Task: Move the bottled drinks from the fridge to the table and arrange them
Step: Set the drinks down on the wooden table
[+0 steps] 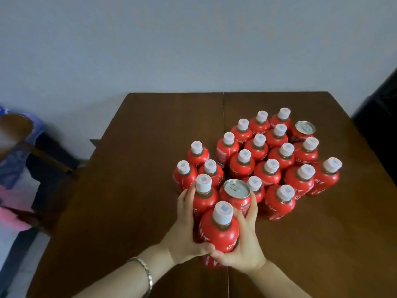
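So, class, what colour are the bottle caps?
White caps, clearest in the head view.

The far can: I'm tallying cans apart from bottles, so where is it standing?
In the head view the far can stands on the table at the cluster's far right edge, right of one bottle and just behind a second bottle.

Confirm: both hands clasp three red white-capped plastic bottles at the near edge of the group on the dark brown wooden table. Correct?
Not three bottles. The head view shows the left hand and right hand clasping two red white-capped bottles, a near bottle and a far bottle, plus one red silver-topped can. The rest holds.
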